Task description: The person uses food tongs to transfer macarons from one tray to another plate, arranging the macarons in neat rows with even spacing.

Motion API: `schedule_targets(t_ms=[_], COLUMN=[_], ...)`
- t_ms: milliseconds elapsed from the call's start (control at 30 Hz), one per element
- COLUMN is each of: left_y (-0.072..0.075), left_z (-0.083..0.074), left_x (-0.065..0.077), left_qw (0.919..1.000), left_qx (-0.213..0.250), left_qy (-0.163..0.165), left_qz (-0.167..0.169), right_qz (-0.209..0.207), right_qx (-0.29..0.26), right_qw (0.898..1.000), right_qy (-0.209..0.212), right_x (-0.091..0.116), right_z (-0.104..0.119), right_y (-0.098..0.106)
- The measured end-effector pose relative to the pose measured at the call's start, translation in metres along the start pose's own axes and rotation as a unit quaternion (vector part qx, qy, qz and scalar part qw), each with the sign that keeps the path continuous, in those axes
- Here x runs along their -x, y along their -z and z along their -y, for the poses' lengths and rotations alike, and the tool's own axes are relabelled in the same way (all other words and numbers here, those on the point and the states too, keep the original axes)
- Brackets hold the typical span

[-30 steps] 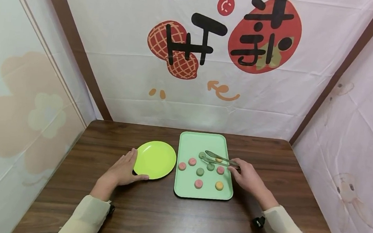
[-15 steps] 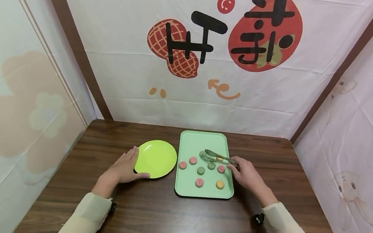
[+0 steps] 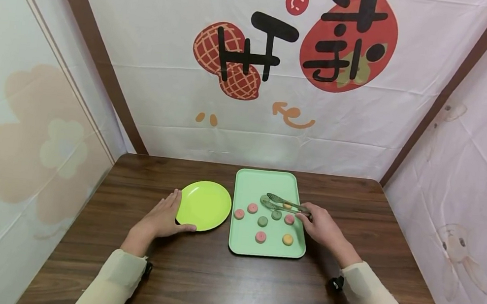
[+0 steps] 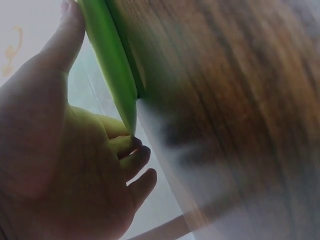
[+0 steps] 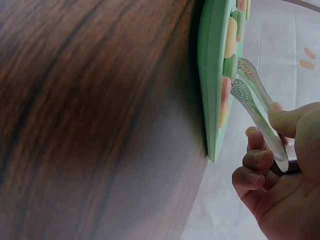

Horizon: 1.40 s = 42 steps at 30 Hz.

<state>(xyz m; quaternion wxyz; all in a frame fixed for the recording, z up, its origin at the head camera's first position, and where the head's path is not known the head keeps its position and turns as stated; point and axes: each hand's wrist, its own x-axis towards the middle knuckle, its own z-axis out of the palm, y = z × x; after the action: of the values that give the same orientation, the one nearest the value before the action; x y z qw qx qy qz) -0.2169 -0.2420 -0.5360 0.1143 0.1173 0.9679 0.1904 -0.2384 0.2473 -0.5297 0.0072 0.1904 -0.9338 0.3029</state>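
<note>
My left hand point(image 3: 162, 215) rests at the left rim of a yellow-green plate point(image 3: 205, 206), fingers laid along the edge and thumb at its near side. In the left wrist view the plate's edge point(image 4: 112, 65) passes between thumb and fingers. My right hand point(image 3: 324, 226) holds metal tongs point(image 3: 291, 207) with perforated tips, reaching in from the right over a mint-green tray point(image 3: 267, 182). The tongs' spread tips are at a green macaron point(image 3: 264, 198). In the right wrist view the tongs point(image 5: 260, 117) lie between thumb and fingers, tips apart close to the macarons.
Other macarons lie about the tray: several pink ones point(image 3: 260, 237), two more green ones point(image 3: 262, 221) and two yellow ones point(image 3: 288, 239), one partly behind the tongs. Plate and tray stand side by side on a dark wooden table point(image 3: 229, 289). A printed cloth point(image 3: 159, 103) hangs behind.
The head view has tilted slightly, shifting everything a little upward. The tongs' lower tip has moved slightly left over the green macaron. The left hand keeps its place on the plate.
</note>
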Motion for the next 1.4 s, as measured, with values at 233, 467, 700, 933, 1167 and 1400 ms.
schedule_targets(t_ms=[233, 467, 700, 933, 1167, 1400], left_y=[0.000, 0.001, 0.002, 0.002, 0.002, 0.001], left_z=[-0.001, -0.002, -0.003, -0.003, -0.003, -0.003], left_x=[0.001, 0.001, 0.002, 0.002, 0.001, 0.001], left_qw=[1.0000, 1.0000, 1.0000, 1.0000, 1.0000, 1.0000], left_qx=[0.003, 0.001, 0.005, 0.004, 0.001, -0.002], left_qy=[0.004, 0.004, 0.005, 0.004, 0.004, 0.005], left_qz=[0.002, 0.001, 0.002, 0.001, 0.000, -0.001], right_qz=[0.002, -0.002, -0.014, -0.020, -0.025, -0.010], right_qx=[0.003, -0.001, -0.006, -0.005, 0.003, 0.001], right_qw=[1.000, 1.000, 1.000, 1.000, 0.999, 1.000], right_qy=[-0.004, -0.002, 0.008, 0.009, 0.027, 0.021], right_x=[-0.001, -0.001, -0.001, -0.001, -0.003, -0.005], right_z=[0.002, 0.003, 0.005, 0.007, 0.010, 0.015], right_y=[-0.001, -0.004, -0.005, -0.005, -0.007, -0.007])
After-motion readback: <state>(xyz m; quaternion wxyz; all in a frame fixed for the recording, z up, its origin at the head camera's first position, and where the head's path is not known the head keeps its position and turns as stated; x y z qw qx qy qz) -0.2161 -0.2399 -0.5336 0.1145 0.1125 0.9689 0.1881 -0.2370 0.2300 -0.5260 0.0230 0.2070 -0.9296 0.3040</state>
